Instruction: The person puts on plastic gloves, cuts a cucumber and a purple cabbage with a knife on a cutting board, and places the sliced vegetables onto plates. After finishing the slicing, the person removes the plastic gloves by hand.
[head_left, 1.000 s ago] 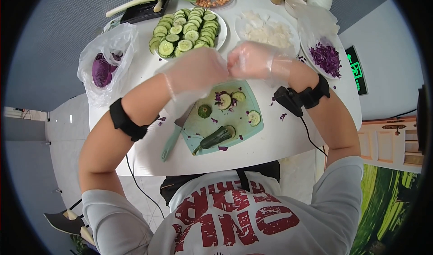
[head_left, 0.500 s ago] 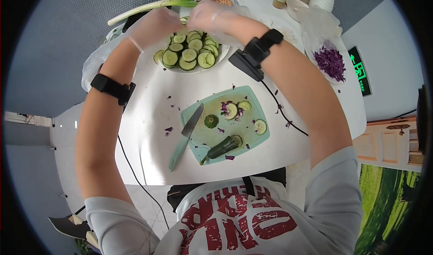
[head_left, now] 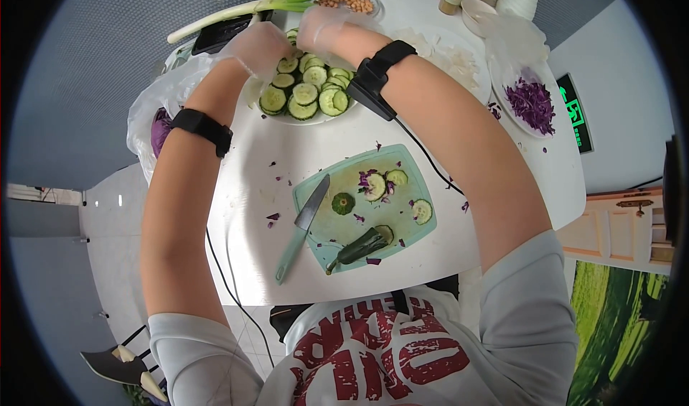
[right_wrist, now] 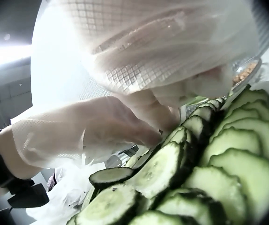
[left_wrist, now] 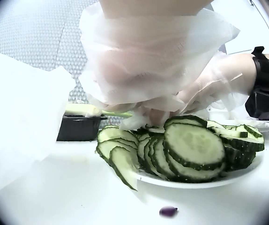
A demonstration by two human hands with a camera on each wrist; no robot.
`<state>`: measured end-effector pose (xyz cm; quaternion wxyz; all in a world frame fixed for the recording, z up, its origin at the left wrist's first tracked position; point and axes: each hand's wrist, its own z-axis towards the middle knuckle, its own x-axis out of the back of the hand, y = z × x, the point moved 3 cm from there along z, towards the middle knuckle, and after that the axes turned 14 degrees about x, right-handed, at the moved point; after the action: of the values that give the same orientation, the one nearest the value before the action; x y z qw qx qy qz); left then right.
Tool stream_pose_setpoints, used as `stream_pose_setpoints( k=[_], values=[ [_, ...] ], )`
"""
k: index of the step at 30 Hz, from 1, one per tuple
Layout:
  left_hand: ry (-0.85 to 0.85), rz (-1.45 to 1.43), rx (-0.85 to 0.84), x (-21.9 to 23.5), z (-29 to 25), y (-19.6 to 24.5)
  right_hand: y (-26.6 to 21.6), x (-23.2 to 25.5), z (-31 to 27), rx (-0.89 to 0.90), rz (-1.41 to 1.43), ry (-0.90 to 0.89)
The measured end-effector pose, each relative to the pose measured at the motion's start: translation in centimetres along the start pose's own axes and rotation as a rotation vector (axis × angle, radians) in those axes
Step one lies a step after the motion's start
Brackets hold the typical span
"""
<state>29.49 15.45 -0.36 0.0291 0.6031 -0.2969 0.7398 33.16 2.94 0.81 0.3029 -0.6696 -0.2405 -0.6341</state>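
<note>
Both hands, in clear plastic gloves, are at the back of a white plate [head_left: 313, 118] piled with cucumber slices [head_left: 304, 94]. The left hand [head_left: 264, 45] is over the plate's back left, the right hand [head_left: 321, 30] close beside it. In the left wrist view the left hand's [left_wrist: 141, 70] fingers reach down to slices [left_wrist: 193, 146] at the pile's back. From the right wrist, fingertips of both hands meet the slices [right_wrist: 155, 171]; the right hand [right_wrist: 167, 51] covers part of the pile. What the fingers grip, if anything, is hidden.
Near the front lie a green cutting board [head_left: 326, 244] with a cucumber piece [head_left: 359, 249] and a knife [head_left: 304, 223]. Shredded purple cabbage [head_left: 531, 106] sits on the right, a bagged cabbage [head_left: 161, 132] on the left. Behind are a green onion [head_left: 244, 10] and a nut dish [head_left: 348, 2].
Both hands moved back and left, from beyond the cutting board to the cucumber plate's back. In the last half second they shifted only slightly.
</note>
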Motion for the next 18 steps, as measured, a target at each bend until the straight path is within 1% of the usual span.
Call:
stream_pose_setpoints(
  k=[2, 3, 4, 5, 7, 8, 9, 11, 12, 14, 15, 17, 18],
  values=[
    [-0.071, -0.014, 0.080, 0.1, 0.0, 0.1, 0.0, -0.6, 0.5, 0.022, -0.053, -0.030],
    [-0.072, -0.015, 0.079, 0.4, 0.0, 0.3, -0.1, -0.7, 0.6, 0.020, -0.060, 0.015],
    [-0.138, -0.016, 0.127, 0.6, 0.0, 0.4, -0.2, -0.8, 0.6, 0.016, -0.065, 0.059],
    [-0.205, -0.017, 0.169, 0.7, 0.0, 0.6, 0.0, -0.9, 0.7, 0.007, -0.061, 0.055],
    [-0.281, 0.032, 0.310, 0.9, 0.2, 0.9, -0.2, 0.7, -0.9, 0.026, -0.057, 0.076],
    [-0.240, -0.005, 0.292, 1.4, -0.2, 0.8, 0.2, 1.0, -1.8, -0.062, 0.100, 0.171],
    [-0.234, -0.050, 0.340, 2.1, -0.5, 1.0, 0.1, 1.9, -2.9, -0.074, 0.100, 0.166],
    [-0.141, 0.019, 0.366, 3.8, -1.0, 1.6, -0.8, 3.6, -5.3, 0.037, 0.079, 0.097],
    [-0.143, 0.016, 0.357, 4.1, -1.3, 1.9, -0.3, 3.2, -6.0, 0.029, 0.082, 0.094],
    [0.058, 0.193, 0.274, 5.1, -1.9, 2.9, 0.6, 2.6, -7.5, 0.088, 0.163, 0.185],
    [0.058, 0.190, 0.269, 5.1, -2.6, 3.6, 0.9, 2.6, -8.8, 0.082, 0.164, 0.182],
    [0.220, -0.283, 0.217, 5.9, -4.9, 5.5, 0.5, 2.3, -12.5, 0.153, 0.181, 0.032],
    [0.218, -0.285, 0.217, 7.4, -6.2, 7.3, 0.5, 2.0, -14.2, 0.145, 0.174, -0.004]
  ],
)
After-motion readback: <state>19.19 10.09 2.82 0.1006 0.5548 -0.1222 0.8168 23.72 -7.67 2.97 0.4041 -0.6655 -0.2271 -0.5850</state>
